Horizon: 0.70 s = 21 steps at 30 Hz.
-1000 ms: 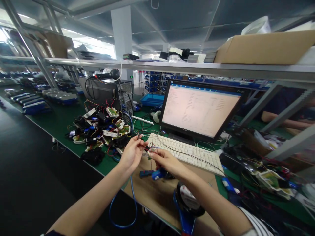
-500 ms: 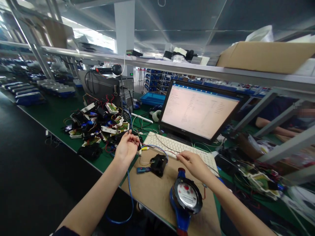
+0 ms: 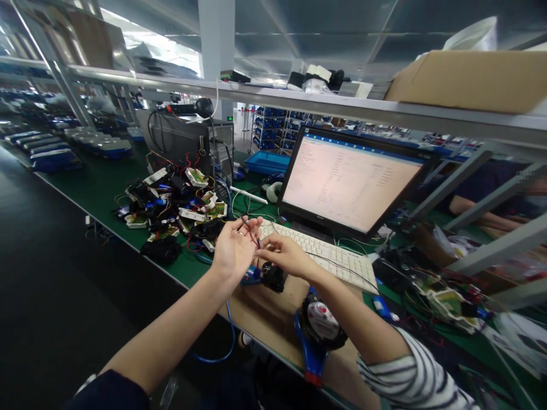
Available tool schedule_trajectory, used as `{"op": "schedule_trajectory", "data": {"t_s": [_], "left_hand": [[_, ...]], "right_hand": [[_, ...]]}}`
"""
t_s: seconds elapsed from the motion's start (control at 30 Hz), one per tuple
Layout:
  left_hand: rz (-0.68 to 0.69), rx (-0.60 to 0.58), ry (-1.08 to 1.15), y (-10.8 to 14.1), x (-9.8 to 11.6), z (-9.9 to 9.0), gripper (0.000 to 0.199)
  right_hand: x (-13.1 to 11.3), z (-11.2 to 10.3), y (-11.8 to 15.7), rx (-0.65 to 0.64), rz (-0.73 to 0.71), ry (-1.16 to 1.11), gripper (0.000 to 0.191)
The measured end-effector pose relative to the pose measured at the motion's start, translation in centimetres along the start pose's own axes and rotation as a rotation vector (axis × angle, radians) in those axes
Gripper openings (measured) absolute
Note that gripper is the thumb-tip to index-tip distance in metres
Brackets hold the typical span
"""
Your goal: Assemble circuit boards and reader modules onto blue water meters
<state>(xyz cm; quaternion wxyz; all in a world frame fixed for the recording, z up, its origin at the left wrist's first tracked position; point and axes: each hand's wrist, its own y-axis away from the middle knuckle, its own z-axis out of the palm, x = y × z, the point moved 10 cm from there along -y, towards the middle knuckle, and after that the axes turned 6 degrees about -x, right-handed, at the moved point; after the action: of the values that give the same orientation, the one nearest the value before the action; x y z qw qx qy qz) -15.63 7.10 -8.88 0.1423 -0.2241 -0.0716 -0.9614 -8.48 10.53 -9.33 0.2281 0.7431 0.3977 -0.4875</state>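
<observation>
My left hand [image 3: 234, 249] is palm up above the front of the keyboard, fingers curled around thin red and black wires [image 3: 253, 234]. Close against it, my right hand [image 3: 285, 257] pinches the same wires between thumb and fingertips. Below the hands, a black module [image 3: 274, 278] lies on a brown board [image 3: 273, 307], with a small blue piece [image 3: 251, 275] beside it partly covered by my left hand. A blue water meter [image 3: 318, 327] with a round dial lies nearer me, partly hidden under my right forearm.
A white keyboard [image 3: 337, 259] and a monitor [image 3: 348, 181] stand behind the hands. Left of them is a heap of wired circuit modules [image 3: 171, 205]; more boards [image 3: 453, 302] lie at right. A shelf [image 3: 273, 91] crosses above. Another person's arm [image 3: 482, 212] shows at far right.
My right hand has moved left from beside the keyboard to meet my left hand at the wires. My left hand has shifted slightly right, and the view has moved a little.
</observation>
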Motion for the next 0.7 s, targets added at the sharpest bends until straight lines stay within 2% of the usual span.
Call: {"op": "schedule_trajectory", "data": {"t_s": [0.1, 0.23, 0.33, 0.53, 0.7], "left_hand": [[0.021, -0.062, -0.107, 0.0, 0.6, 0.4, 0.006], [0.123, -0.136, -0.299, 0.1, 1.6, 0.2, 0.021], [0.192, -0.158, -0.49, 0.3, 1.6, -0.8, 0.035], [0.146, -0.129, -0.807, 1.2, -0.6, -4.3, 0.041], [0.179, -0.188, -1.093, 2.8, -2.8, -6.0, 0.029]], "right_hand": [[-0.5, -0.7, -0.6, -0.018, -0.037, -0.012, 0.011], [0.1, -2.6, -1.1, 0.055, 0.132, -0.199, 0.005], [0.3, -3.5, -1.3, 0.086, 0.199, -0.19, 0.006], [2.3, -2.6, -2.1, -0.1, 0.161, 0.099, 0.015], [3.8, -2.1, -2.1, -0.157, 0.167, 0.096, 0.016]]}}
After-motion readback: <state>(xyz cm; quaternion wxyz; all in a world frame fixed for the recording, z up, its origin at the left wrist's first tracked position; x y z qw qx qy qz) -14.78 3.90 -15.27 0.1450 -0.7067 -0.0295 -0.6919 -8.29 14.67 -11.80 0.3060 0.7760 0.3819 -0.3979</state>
